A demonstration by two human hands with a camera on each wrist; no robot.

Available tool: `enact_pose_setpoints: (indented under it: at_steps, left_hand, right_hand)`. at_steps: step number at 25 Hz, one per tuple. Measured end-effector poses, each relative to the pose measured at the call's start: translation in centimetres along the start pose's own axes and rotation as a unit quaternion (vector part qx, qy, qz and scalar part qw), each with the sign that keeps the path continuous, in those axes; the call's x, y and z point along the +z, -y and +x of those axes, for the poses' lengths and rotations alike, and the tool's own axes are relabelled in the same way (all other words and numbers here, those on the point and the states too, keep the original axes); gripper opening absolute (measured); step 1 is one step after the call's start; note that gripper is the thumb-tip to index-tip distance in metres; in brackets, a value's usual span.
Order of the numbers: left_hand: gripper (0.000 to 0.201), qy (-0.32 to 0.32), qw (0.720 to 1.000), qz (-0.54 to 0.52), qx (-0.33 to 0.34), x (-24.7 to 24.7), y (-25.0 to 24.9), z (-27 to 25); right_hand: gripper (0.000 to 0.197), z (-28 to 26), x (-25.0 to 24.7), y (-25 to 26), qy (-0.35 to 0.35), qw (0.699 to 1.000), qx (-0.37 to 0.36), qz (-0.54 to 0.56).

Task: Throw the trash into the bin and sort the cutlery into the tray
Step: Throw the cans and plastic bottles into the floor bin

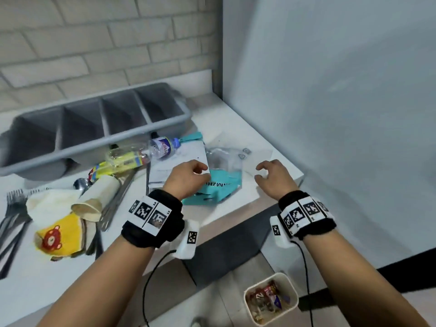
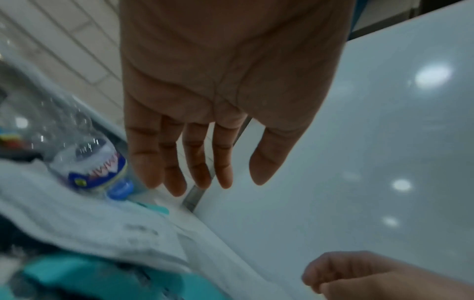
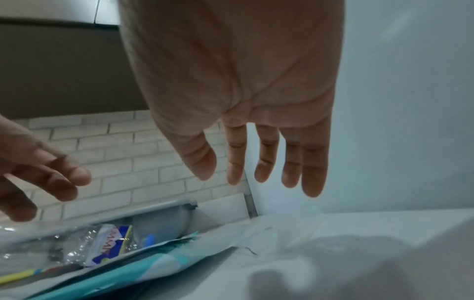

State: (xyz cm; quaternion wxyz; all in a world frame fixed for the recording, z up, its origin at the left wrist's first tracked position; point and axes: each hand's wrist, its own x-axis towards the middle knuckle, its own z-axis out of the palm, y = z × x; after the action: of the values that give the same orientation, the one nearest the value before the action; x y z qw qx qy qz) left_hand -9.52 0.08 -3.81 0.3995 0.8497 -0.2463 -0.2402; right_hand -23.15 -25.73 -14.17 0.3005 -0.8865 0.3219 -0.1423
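My left hand (image 1: 200,171) hovers with relaxed fingers (image 2: 200,178) just above a white and teal paper bag (image 1: 217,187), holding nothing. My right hand (image 1: 262,172) hovers beside it over a clear plastic bag (image 1: 226,159), fingers (image 3: 266,172) straight and empty. A clear bottle with a blue cap (image 1: 162,147) lies behind the left hand. The grey four-compartment cutlery tray (image 1: 118,135) stands at the back left. Forks (image 1: 11,208), a spoon (image 1: 81,184) and long metal cutlery (image 1: 118,197) lie on the left of the table. The bin (image 1: 271,298) with wrappers stands on the floor, bottom right.
A second bottle with a yellow label (image 1: 127,159), paper cups (image 1: 99,197) and a yellow bear wrapper (image 1: 59,234) lie among the cutlery. A pale wall (image 1: 330,90) closes the right side, a brick wall the back. The table edge (image 1: 278,192) runs just below my right hand.
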Motion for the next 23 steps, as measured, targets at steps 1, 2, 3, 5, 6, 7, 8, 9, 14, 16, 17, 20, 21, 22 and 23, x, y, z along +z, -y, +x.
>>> enact_pose_setpoints:
  at_steps: [1,2,3,5,6,7,8,9,14,16,17,20,21,22,23]
  left_hand:
    - [0.037,-0.012,0.999,0.053,-0.002,-1.0,0.3,1.1]
    - [0.042,-0.032,0.992,0.119,0.001,-2.4,0.7,2.3]
    - [0.047,-0.051,0.983,0.178,0.004,-3.8,1.0,3.3]
    - [0.055,-0.092,0.964,0.248,-0.016,-6.7,1.3,4.6]
    - [0.059,-0.107,0.953,0.280,-0.040,-7.8,1.3,5.0]
    - [0.062,-0.115,0.939,0.316,-0.066,-8.4,0.7,5.2]
    - [0.064,-0.116,0.924,0.354,-0.091,-8.9,0.5,5.5]
    - [0.065,-0.110,0.908,0.389,-0.110,-9.5,0.4,5.7]
    - [0.053,-0.089,0.865,0.481,-0.115,-11.1,1.1,7.3]
    - [0.048,-0.093,0.849,0.505,-0.125,-11.1,1.3,7.5]
    - [0.045,-0.090,0.843,0.514,-0.135,-11.1,1.2,7.4]
    - [0.041,-0.097,0.843,0.512,-0.136,-11.1,0.8,7.4]
    - [0.043,-0.102,0.849,0.503,-0.123,-11.1,0.5,7.1]
    - [0.044,-0.109,0.857,0.492,-0.106,-11.2,0.0,6.8]
    - [0.047,-0.113,0.865,0.481,-0.088,-11.3,-0.6,6.2]
  right_hand:
    - [0.035,1.5,0.5,0.0,0.012,1.000,0.001,-0.022]
    - [0.037,3.2,1.0,0.3,0.025,0.999,-0.003,-0.040]
    - [0.040,4.6,1.4,0.5,0.035,0.998,-0.011,-0.058]
    - [0.051,7.0,2.4,1.1,0.051,0.994,-0.035,-0.088]
    - [0.062,7.9,2.9,1.1,0.063,0.991,-0.045,-0.105]
    - [0.076,8.5,3.0,0.7,0.079,0.987,-0.041,-0.131]
    - [0.089,9.1,3.3,0.2,0.099,0.981,-0.029,-0.163]
    - [0.099,9.3,3.7,-0.1,0.115,0.973,-0.010,-0.201]
    - [0.103,10.6,5.2,-1.2,0.117,0.955,0.022,-0.271]
    - [0.078,11.4,5.6,-1.5,0.108,0.942,0.017,-0.318]
    - [0.061,11.9,5.8,-1.9,0.096,0.942,0.026,-0.321]
    - [0.029,12.3,5.8,-2.5,0.067,0.958,0.061,-0.271]
    - [0.026,12.1,5.6,-2.4,0.059,0.964,0.066,-0.252]
    - [0.023,11.9,5.3,-2.5,0.051,0.968,0.071,-0.237]
    - [0.023,11.8,4.7,-2.4,0.031,0.970,0.073,-0.228]
